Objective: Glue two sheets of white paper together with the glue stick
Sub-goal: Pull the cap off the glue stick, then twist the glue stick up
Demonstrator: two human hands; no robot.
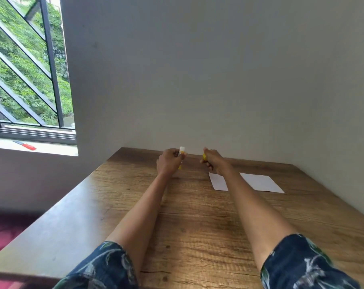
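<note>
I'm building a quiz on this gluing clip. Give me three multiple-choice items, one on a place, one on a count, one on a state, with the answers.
1. Where do the paper sheets lie on the table?
A. under the left forearm
B. on the right side, near the wall
C. on the window sill

2. How many white sheets show?
A. one
B. two
C. four

3. What state is the glue stick in?
A. uncapped, its parts in separate hands
B. capped, lying on the table
C. pressed to a sheet

Answers:
1 B: the nearer sheet and the farther sheet lie flat on the right side, the nearer one partly hidden by the right forearm.
2 B: only those two sheets show.
3 A: the left hand holds the glue stick, its white end bare, and the right hand holds the yellow cap, apart from it.
</note>
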